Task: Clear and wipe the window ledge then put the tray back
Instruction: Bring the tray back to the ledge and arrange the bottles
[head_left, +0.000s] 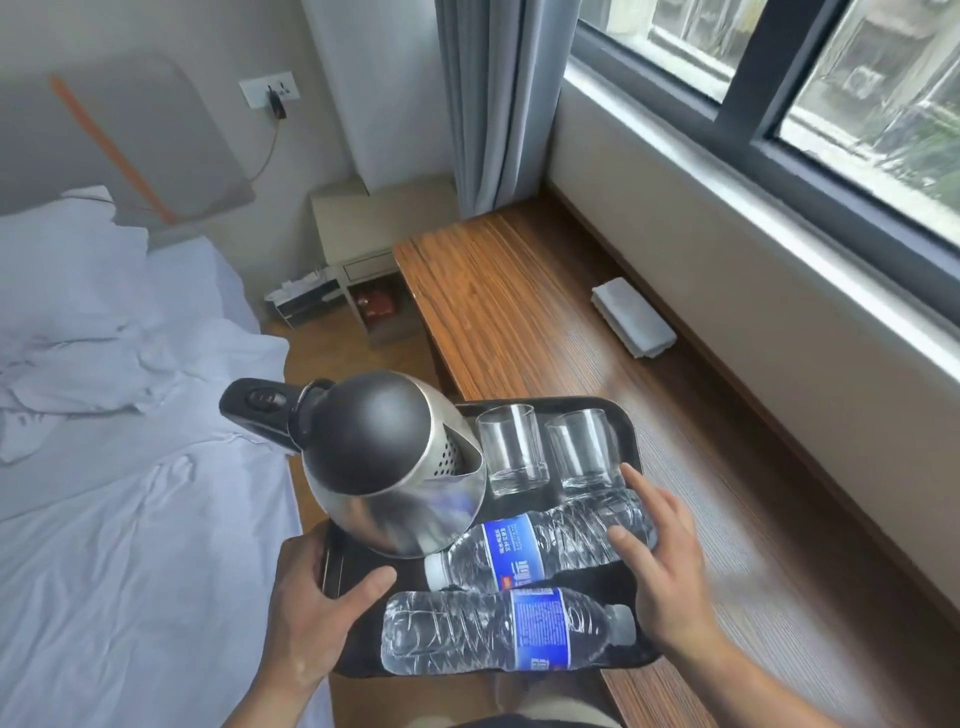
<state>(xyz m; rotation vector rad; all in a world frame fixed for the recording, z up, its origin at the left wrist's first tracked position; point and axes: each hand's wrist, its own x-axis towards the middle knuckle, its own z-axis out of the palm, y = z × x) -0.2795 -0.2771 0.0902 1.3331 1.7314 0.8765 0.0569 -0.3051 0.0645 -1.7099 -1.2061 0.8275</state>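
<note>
The tray (545, 401) is at the near end of the bench (519, 312), its left side overhanging toward the bed (130, 519). The left hand (306, 613) clamps the left rim, fingers curled round it. The right hand (670, 582) lies across the upper bottle (545, 540) at the right rim; its grasp cannot be determined. Hazard: any tilt may topple the kettle (395, 467) and glasses (511, 449).

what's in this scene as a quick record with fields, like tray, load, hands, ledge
tray: black tray, partly over the wooden ledge, left side overhanging
load: kettle and two empty glasses upright, two water bottles lying down
left hand: grips the tray's left edge
right hand: holds the right edge, thumb touching a bottle
on ledge: folded white cloth by the wall
</note>
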